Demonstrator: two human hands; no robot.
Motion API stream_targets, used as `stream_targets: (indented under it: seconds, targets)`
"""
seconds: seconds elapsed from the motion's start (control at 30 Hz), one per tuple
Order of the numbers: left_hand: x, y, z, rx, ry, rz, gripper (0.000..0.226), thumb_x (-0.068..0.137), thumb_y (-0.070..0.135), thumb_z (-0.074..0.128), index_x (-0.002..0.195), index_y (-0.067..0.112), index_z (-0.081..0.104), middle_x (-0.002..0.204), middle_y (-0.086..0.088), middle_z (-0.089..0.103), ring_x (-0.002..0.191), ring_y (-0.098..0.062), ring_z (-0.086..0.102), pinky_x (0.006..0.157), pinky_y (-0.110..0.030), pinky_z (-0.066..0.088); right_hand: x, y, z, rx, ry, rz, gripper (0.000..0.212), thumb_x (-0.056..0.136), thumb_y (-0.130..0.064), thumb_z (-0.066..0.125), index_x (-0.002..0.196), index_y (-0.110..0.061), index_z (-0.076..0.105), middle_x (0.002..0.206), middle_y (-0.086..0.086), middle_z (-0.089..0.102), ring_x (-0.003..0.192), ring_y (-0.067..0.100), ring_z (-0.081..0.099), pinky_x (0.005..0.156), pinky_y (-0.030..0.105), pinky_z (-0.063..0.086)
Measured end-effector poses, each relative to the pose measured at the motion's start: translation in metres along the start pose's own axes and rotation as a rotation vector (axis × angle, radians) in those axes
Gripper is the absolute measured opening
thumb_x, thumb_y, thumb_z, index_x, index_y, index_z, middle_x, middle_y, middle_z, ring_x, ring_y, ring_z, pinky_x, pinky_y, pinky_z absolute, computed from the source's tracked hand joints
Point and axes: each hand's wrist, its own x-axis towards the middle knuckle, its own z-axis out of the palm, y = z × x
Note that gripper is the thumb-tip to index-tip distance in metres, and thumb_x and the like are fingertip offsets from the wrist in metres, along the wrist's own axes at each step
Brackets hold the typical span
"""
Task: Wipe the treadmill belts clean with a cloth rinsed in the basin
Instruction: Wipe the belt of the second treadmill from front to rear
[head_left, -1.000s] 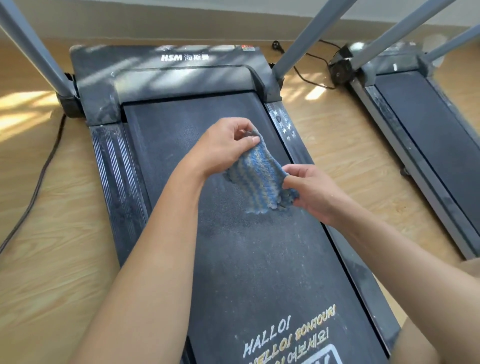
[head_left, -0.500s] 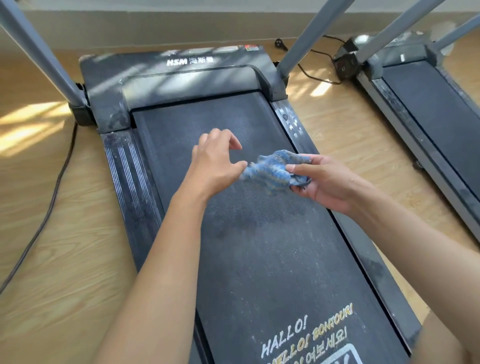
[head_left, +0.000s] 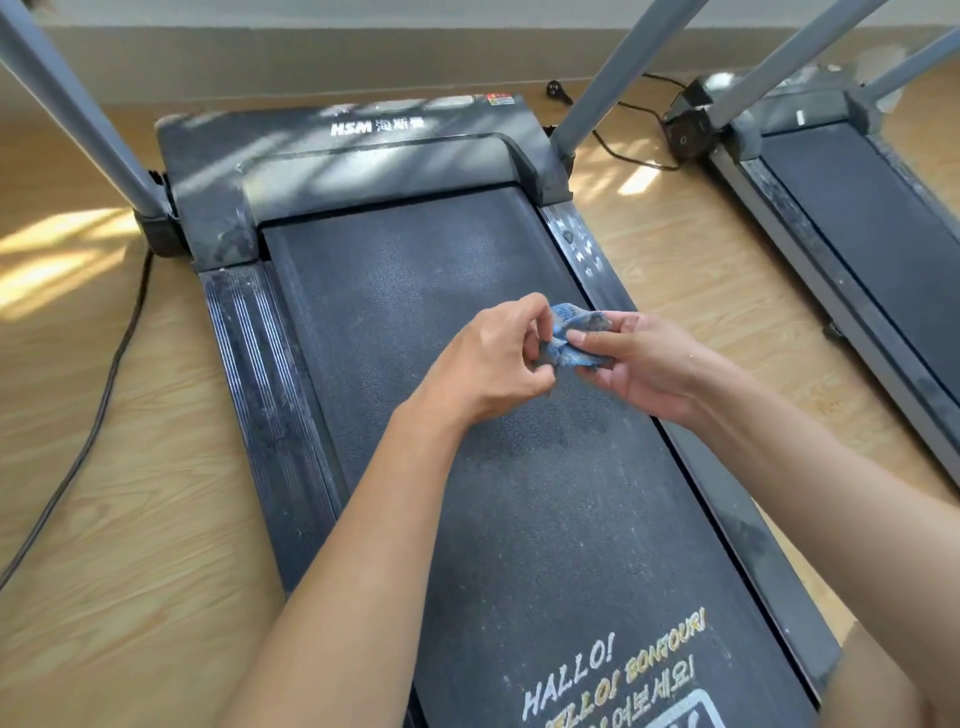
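1. Far left, untouched: black cable (head_left: 98, 431) on the wood floor, then the dusty side rail (head_left: 260, 395) of the near treadmill.
2. Near belt (head_left: 415, 312): grey with dust over its upper half, with a darker patch just below the hands, probably damp from wiping. No contact with the cloth at this moment.
3. Left hand (head_left: 488, 364): back on the cloth after hovering loose-fingered beside it half a second ago. Now pinching its left edge between thumb and fingertips.
4. Cloth (head_left: 576, 332): blue-striped, held up over the right half of the near belt, between both hands. Spread and hanging a second ago, now gathered into a small wad. Reads as refolding to a fresh face before more wiping.
5. Right hand (head_left: 644, 364): clasping the wad from the right, thumb across the top, fingers curled beneath.
6. Far right: second belt (head_left: 883, 244) not yet reached. No basin in view.
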Motion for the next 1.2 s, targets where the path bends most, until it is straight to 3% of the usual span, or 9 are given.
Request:
stream_targets:
  seconds: [0.1,0.23,0.33,0.47,0.6,0.87,1.03,1.13,1.2]
  targets:
    - [0.001,-0.001,0.007,0.008,0.001,-0.013,0.051,0.072,0.037,0.090,0.100,0.024,0.049,0.091,0.006,0.058,0.084,-0.015,0.057,0.071,-0.030,0.049,-0.003,-0.003,0.001,0.047,0.011,0.012,0.030,0.095,0.007,0.063,0.125,0.006,0.067,0.119,0.021,0.073,0.108,0.026,0.072,0.089,0.029,0.062]
    - [-0.001,-0.004,0.014,-0.004,0.084,0.022,0.030,0.080,0.011,0.070,0.102,0.021,0.051,0.093,0.003,0.058,0.086,-0.018,0.057,0.075,-0.039,0.052,-0.004,-0.003,0.002,0.083,0.016,0.034,0.032,0.094,0.009,0.063,0.127,0.009,0.064,0.120,0.021,0.073,0.108,0.026,0.072,0.087,0.028,0.062]
    - [-0.003,-0.010,0.008,-0.044,0.113,-0.020,0.018,0.082,0.010,0.064,0.097,0.021,0.063,0.091,0.005,0.065,0.087,-0.015,0.062,0.081,-0.040,0.055,-0.001,-0.002,0.000,0.064,0.079,0.034,0.029,0.094,0.011,0.062,0.123,0.009,0.065,0.114,0.021,0.075,0.100,0.025,0.075,0.078,0.025,0.061]
    - [0.000,-0.012,-0.004,-0.119,0.186,-0.126,0.008,0.087,0.020,0.065,0.084,0.025,0.071,0.077,0.008,0.071,0.073,-0.007,0.066,0.072,-0.029,0.057,0.004,0.002,-0.003,-0.140,0.167,0.047,0.022,0.097,0.005,0.063,0.118,0.002,0.070,0.113,0.018,0.077,0.103,0.025,0.075,0.087,0.031,0.061]
    - [0.005,-0.008,-0.004,-0.244,0.316,-0.214,0.011,0.089,0.021,0.066,0.080,0.024,0.071,0.070,0.011,0.066,0.062,-0.001,0.055,0.062,-0.016,0.046,-0.001,0.004,0.006,-0.361,0.212,0.032,0.016,0.103,-0.009,0.061,0.102,-0.007,0.077,0.101,0.014,0.080,0.094,0.023,0.075,0.091,0.037,0.061]
    - [0.000,0.011,0.027,-0.106,0.182,-0.073,0.009,0.091,0.024,0.069,0.095,0.025,0.077,0.087,0.011,0.070,0.079,-0.006,0.064,0.077,-0.031,0.056,0.002,0.010,0.015,0.017,0.101,0.176,0.034,0.105,-0.030,0.044,0.112,-0.006,0.066,0.097,0.012,0.074,0.079,0.022,0.070,0.072,0.035,0.060]
    - [-0.002,0.010,0.016,-0.236,-0.038,-0.141,0.038,0.084,0.023,0.052,0.105,0.030,0.084,0.089,0.007,0.080,0.081,-0.008,0.072,0.076,-0.029,0.058,0.002,0.011,0.006,-0.103,0.065,0.099,0.026,0.099,-0.032,0.066,0.113,-0.010,0.073,0.102,0.008,0.075,0.086,0.017,0.073,0.080,0.032,0.058]
    - [-0.003,0.001,-0.001,-0.394,0.186,-0.174,0.040,0.085,-0.002,0.049,0.093,0.019,0.082,0.083,0.007,0.081,0.075,-0.011,0.074,0.068,-0.024,0.053,0.004,0.009,0.007,-0.155,0.093,0.010,0.026,0.097,-0.025,0.070,0.113,-0.004,0.073,0.110,0.015,0.077,0.103,0.030,0.074,0.090,0.039,0.059]
    - [-0.004,-0.010,-0.011,-0.436,0.285,-0.140,0.037,0.087,-0.005,0.054,0.100,0.020,0.077,0.095,0.008,0.081,0.087,-0.005,0.074,0.077,-0.024,0.053,0.002,0.004,0.008,-0.230,0.079,-0.039,0.030,0.097,-0.027,0.069,0.113,-0.001,0.071,0.112,0.018,0.077,0.104,0.033,0.074,0.092,0.043,0.060]
